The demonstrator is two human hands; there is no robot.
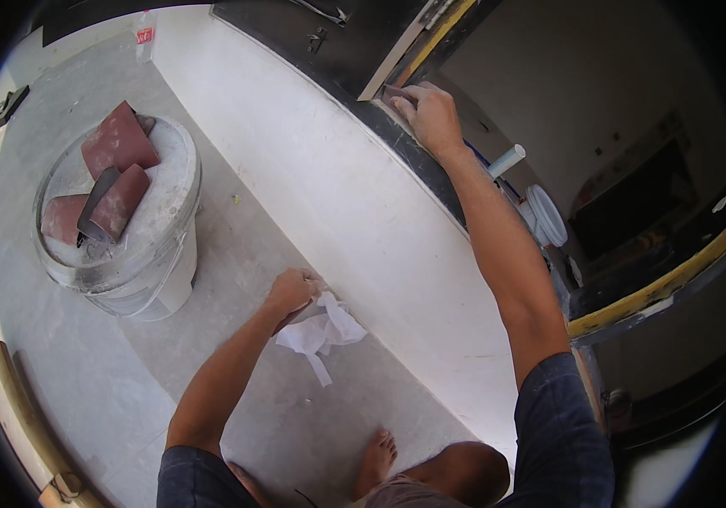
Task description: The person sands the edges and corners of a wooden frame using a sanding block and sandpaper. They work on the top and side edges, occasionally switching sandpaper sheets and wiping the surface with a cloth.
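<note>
My right hand (434,119) presses a piece of reddish-brown sandpaper (392,95) onto the dark window sill (410,143), right at the foot of the frame (394,54). Low by the base of the white wall (337,178), my left hand (293,292) is closed around another piece of sandpaper (288,321), whose edge shows beneath the fingers. Crumpled white paper (321,330) is beside that hand; whether the fingers grip it too, I cannot tell. More sheets of sandpaper (120,143), some curled, lie on the dusty lid of a white bucket (172,279) at left.
Past the sill are a white tub (545,216) and a white roll or tube (507,161). A plastic bottle (144,38) stands by the wall's far end. A wooden pole (26,413) runs along the lower left. My bare foot (378,460) is on the concrete floor (286,419).
</note>
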